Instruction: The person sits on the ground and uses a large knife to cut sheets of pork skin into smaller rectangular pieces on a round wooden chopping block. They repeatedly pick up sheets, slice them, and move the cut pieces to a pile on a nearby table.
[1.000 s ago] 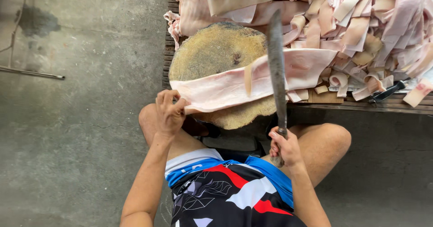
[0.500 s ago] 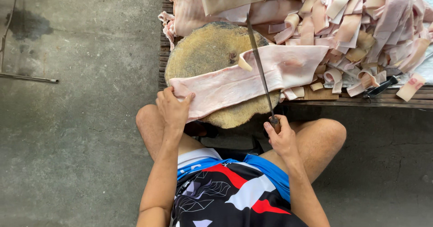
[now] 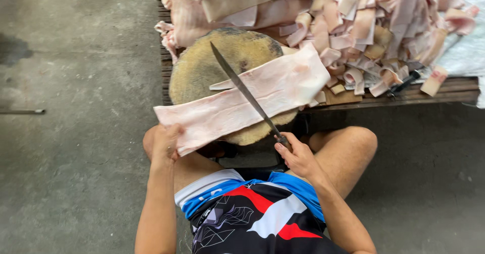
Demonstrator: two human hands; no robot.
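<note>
Gripping the near left end of a long pale slab of pork skin, the left hand is closing its fingers over the slab's edge where it overhangs the round wooden chopping block. The hold is pinning the slab flat and taut, judging by how straight it is lying across the block, running from lower left up to upper right.

The right hand is wrapping closed around the handle of a long dark knife. The blade is lying diagonally over the slab, tip pointing away toward the far left part of the block, edge resting on or just above the skin; which, I cannot tell. A thin strip is showing just left of the blade near the slab's upper edge, apparently partly separated.

The block is sitting on the near edge of a low slatted wooden platform, directly in front of the seated person's knees, which keeps both hands close to the work. Behind and to the right of the block, a heap of cut skin strips is covering most of the platform, curled and stacked loosely. A second dark-handled tool is lying at the heap's near edge, well apart from either hand. Bare concrete floor is surrounding the platform.
</note>
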